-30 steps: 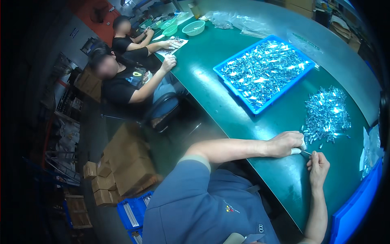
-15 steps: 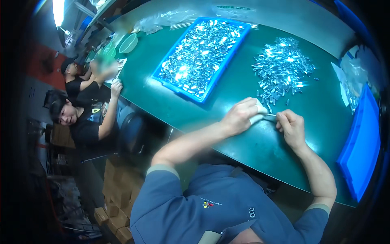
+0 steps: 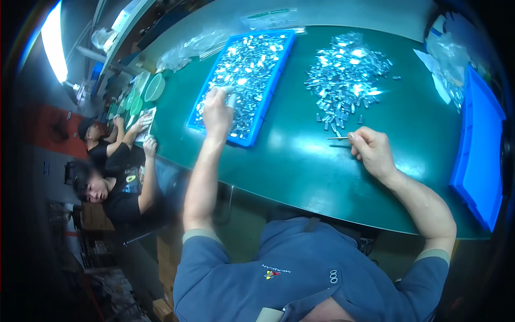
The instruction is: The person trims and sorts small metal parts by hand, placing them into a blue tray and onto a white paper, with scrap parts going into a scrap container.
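Observation:
My left hand is over the near part of a blue tray full of small shiny metal pieces. White covers sit on its thumb and a fingertip, which look slightly apart, with nothing visible between them. Lower right of the loose heap of similar metal pieces, my right hand pinches a thin metal rod between thumb and forefinger. The rod points left, just above the green tabletop. A few pieces lie at the heap's near edge, close to the rod's tip.
An upright blue tray leans at the table's right end, beside clear plastic bags. More plastic film lies along the back. At the left, two people sit by the table near a pale green bowl.
My left hand has moved from beside the rod, left and away, to over the filled tray. My right hand still holds the rod. The whole view has shifted a little.

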### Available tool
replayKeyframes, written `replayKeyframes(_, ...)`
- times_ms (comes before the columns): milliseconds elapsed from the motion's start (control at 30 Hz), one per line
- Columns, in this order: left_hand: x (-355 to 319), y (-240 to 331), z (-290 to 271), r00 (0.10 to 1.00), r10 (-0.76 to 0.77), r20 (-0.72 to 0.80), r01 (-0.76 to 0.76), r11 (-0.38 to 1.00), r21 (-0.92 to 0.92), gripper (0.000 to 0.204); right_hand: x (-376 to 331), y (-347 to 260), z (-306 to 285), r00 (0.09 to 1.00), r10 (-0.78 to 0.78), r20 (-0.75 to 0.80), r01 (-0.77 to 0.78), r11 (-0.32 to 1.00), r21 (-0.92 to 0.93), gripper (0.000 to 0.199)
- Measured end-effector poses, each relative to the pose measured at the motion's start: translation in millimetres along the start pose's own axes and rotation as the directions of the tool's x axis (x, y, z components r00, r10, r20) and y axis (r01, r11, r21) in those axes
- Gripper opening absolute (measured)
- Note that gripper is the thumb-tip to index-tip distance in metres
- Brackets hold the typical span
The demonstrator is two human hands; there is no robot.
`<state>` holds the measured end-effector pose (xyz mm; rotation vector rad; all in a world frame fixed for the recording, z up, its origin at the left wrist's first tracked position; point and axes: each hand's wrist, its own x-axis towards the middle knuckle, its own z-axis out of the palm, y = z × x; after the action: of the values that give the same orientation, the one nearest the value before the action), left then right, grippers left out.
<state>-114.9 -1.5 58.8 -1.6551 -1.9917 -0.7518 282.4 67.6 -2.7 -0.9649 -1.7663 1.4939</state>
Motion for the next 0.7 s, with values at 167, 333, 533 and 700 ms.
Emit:
replayKeyframes(167, -19, 65, 7, 0.981, 0.147, 0.128, -0.104, 0.95, -0.295, 0.025, 3, -2, -2, 1.0, -0.014, 0.019, 0.015, 0.999, -0.05, 0.028)
replayKeyframes(333, -25, 135, 33, 0.85, 0.393, 0.351, -0.219, 0.869, -0.445, 0.037, 2, -3, 1, 1.0, -0.01, 0.004, 0.01, 0.999, -0.037, 0.033)
replayKeyframes(533, -38, 130, 48, 0.898, 0.349, 0.267, -0.195, 0.862, -0.468, 0.02, 4, 0, 3, 1.0, -0.025, 0.0, 0.025, 1.0, 0.002, 0.03)
replayKeyframes(700, -50, 152, 35, 0.898, 0.275, 0.343, 0.016, 0.759, -0.651, 0.021, 2, -1, -1, 0.997, -0.066, -0.033, 0.067, 0.996, 0.051, 0.024)
